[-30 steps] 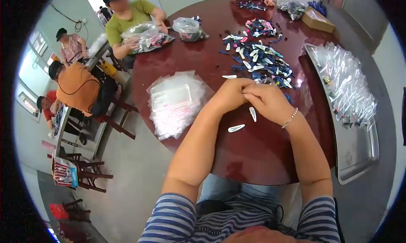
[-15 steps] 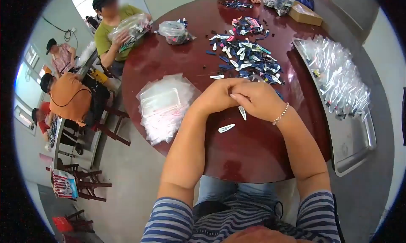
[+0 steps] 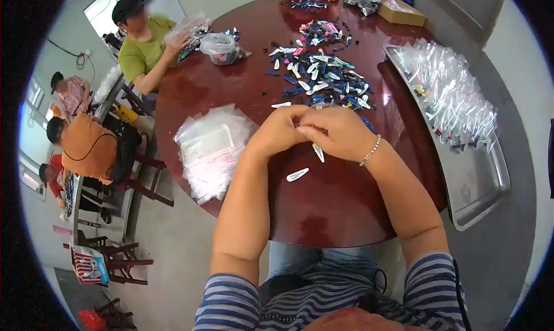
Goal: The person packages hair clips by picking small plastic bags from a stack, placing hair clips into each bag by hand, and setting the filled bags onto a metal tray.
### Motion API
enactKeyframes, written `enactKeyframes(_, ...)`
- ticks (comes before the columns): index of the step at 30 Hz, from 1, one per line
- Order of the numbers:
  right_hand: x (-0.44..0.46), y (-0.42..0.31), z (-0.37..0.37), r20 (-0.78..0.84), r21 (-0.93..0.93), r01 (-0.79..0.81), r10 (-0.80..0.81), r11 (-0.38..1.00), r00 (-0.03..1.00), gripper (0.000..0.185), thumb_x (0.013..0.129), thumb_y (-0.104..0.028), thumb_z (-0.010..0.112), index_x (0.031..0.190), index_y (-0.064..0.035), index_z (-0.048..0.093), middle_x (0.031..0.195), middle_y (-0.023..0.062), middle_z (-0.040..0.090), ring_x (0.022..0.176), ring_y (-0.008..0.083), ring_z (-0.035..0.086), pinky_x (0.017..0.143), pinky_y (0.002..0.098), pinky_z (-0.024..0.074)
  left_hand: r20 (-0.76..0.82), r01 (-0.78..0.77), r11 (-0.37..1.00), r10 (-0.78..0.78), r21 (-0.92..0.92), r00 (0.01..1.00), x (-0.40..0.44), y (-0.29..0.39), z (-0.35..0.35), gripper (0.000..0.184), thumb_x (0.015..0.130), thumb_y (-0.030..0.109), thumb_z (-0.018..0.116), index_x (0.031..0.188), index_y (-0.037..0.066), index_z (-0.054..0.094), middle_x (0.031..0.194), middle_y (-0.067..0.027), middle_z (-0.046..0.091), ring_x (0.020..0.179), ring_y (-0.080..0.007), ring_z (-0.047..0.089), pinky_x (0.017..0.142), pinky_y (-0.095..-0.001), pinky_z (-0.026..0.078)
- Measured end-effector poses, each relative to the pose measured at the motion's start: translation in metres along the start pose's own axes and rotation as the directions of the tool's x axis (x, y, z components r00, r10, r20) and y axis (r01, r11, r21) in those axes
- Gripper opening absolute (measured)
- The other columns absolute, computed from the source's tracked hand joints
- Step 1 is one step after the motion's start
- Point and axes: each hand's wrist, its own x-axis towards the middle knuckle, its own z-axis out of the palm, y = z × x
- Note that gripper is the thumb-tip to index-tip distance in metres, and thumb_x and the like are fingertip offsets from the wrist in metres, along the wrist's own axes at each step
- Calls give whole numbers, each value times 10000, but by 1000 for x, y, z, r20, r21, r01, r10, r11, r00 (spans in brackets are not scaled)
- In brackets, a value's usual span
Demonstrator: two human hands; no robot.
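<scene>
My left hand (image 3: 280, 132) and my right hand (image 3: 341, 132) meet over the near part of the table, fingers curled in and touching. Whatever they pinch is hidden behind the fingers and too small to name. One white snap hair clip (image 3: 318, 153) lies just below my right fingers. Another white hair clip (image 3: 297, 175) rests closer to me. Just beyond my hands spreads a pile of hair clips (image 3: 329, 80) in white, dark blue and black. A stack of clear plastic bags (image 3: 208, 149) lies left of my left forearm.
A metal tray (image 3: 474, 195) at the right holds many filled clear bags (image 3: 453, 91). Farther back on the round table (image 3: 323, 221) are a tied bag (image 3: 222, 48), a colourful clip heap (image 3: 323, 32) and a cardboard box (image 3: 402, 14). A co-worker in green (image 3: 144, 48) handles a bag.
The view has shifted slightly, moving the table and my hands a little left in the picture. My hands stay together. The co-worker in green has lowered a bag toward the table.
</scene>
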Motion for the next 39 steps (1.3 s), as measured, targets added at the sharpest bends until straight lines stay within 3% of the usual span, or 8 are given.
enactKeyframes(3,1,9,-6,-44,110,-175,181,978,983,138,855,-199,630,899,-72,664,811,141,651,693,287,647,631,362,506,-104,43,997,-37,59,994,-2,11,1,269,726,43,762,967,6,647,821,11,627,752,-71,563,691,-247,479)
enactKeyframes(7,-7,48,-28,-283,543,-405,615,735,736,194,897,-126,606,1033,9,632,928,69,675,823,97,623,704,240,491,-246,174,969,-128,173,961,0,12,-1,305,704,122,818,943,6,667,803,-22,642,739,-93,574,685,-245,466)
enactKeyframes(10,-35,103,-36,-311,407,-637,755,655,577,263,887,-131,604,1110,8,602,961,93,672,863,115,626,736,253,495,-369,181,969,-108,171,923,1,4,-3,305,723,129,806,965,2,669,815,-22,644,724,-85,557,653,-224,443)
enactKeyframes(17,-41,123,-3,-269,-202,-680,628,705,731,529,848,-361,643,1226,-5,540,1138,248,613,1055,374,602,918,393,466,-450,184,983,-172,-18,876,5,-2,-3,295,750,122,787,995,11,665,814,-8,637,711,-89,551,635,-231,439)
enactKeyframes(22,-5,91,22,6,-533,-594,704,603,710,781,766,-498,688,1365,-81,410,1376,166,400,1297,343,355,1022,507,347,-496,156,985,-174,-77,851,4,-3,-10,280,758,119,781,983,7,656,812,-8,641,673,-78,549,603,-217,433)
enactKeyframes(30,10,109,46,29,-138,-305,311,942,950,318,769,-121,704,1069,-34,647,1041,128,641,972,268,608,877,348,472,-549,106,988,-152,-115,822,4,-6,-16,254,769,130,775,962,16,654,814,-7,644,677,-65,555,592,-208,429)
enactKeyframes(34,17,95,30,239,149,-426,386,892,891,316,768,-90,696,1076,-38,647,1010,102,666,918,211,624,837,322,488,-595,92,991,-132,-97,793,3,-2,-16,313,754,151,785,966,-33,648,796,-40,653,686,-77,562,599,-219,440)
enactKeyframes(39,-7,109,19,45,202,-435,436,877,899,237,808,-88,667,1041,-44,668,974,75,684,879,164,636,794,298,490,-565,113,984,-170,-135,807,5,-10,-19,318,753,151,785,965,-42,648,788,-39,650,687,-84,563,606,-226,443)
